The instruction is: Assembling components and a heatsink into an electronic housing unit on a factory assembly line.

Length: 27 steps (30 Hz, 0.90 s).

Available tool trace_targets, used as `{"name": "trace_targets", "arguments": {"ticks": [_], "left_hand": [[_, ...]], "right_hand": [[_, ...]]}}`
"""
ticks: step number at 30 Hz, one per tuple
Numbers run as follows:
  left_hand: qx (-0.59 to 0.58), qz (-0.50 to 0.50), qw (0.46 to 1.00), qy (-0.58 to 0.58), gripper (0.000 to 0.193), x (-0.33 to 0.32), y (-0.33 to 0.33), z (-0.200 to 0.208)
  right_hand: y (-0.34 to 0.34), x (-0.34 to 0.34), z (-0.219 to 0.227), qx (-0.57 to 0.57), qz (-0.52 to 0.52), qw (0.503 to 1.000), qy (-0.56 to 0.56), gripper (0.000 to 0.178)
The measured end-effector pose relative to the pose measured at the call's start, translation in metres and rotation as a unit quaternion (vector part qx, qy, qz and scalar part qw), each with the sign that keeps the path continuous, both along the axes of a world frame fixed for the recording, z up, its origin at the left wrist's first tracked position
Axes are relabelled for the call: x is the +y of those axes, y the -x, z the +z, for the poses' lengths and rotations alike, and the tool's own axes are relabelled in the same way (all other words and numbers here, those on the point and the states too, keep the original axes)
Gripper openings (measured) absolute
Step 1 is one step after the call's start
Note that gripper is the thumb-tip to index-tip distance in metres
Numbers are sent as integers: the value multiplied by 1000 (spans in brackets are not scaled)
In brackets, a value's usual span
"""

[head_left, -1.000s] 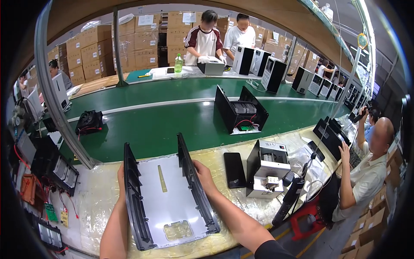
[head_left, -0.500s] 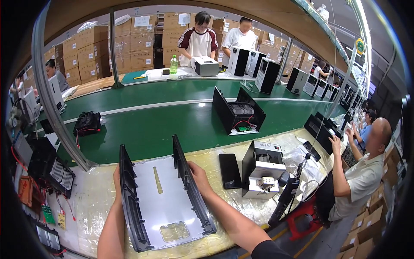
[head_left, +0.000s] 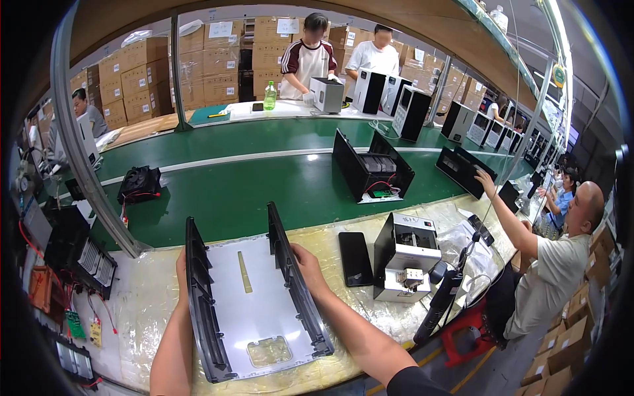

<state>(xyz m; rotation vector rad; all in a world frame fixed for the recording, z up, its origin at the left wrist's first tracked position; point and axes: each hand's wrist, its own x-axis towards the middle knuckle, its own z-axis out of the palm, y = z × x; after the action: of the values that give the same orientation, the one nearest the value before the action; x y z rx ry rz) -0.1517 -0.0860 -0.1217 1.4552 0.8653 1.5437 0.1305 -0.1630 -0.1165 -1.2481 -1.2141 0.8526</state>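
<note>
A U-shaped housing panel (head_left: pixel 264 310) lies in front of me on the film-covered bench, with a white inner face, tall black side walls, a narrow slot and a rounded rectangular cut-out. My left hand (head_left: pixel 181 277) grips its left wall from outside, fingers mostly hidden behind it. Against the right wall, my right hand (head_left: pixel 308 269) is closed with the thumb near the top edge. Right of that hand lies a black phone (head_left: pixel 355 259). Beside the phone stands a small white-and-black machine (head_left: pixel 407 254) with an exposed metal block.
On the green conveyor (head_left: pixel 251 188) sit a black housing with parts inside (head_left: pixel 373 168) and a black fan unit (head_left: pixel 140 185). A metal post (head_left: pixel 99 171) rises at left, near dark units with loose wires (head_left: pixel 86 257). A co-worker (head_left: pixel 555 257) sits at right.
The co-worker at right has stretched an arm to a dark housing, now farther onto the conveyor. Across the belt, a person has tipped a silver box upright. My hands keep their hold on the panel.
</note>
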Motion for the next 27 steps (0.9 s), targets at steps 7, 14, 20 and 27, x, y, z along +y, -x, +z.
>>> {"name": "trace_targets", "arguments": {"ticks": [7, 14, 20, 27], "left_hand": [[-21, -10, 996, 92, 12, -11, -8, 11], [-21, -12, 995, 94, 11, -13, -9, 12], [38, 1, 999, 10, 12, -15, -14, 19], [7, -13, 1000, 27, 14, -13, -17, 17]], "right_hand": [[-3, 0, -1, -1, 1, 1000, -3, 32], [-3, -2, 4, 18, 5, 1000, -21, 29], [-9, -3, 3, 24, 5, 1000, -18, 30], [-11, -1, -2, 35, 4, 999, -26, 29]]}}
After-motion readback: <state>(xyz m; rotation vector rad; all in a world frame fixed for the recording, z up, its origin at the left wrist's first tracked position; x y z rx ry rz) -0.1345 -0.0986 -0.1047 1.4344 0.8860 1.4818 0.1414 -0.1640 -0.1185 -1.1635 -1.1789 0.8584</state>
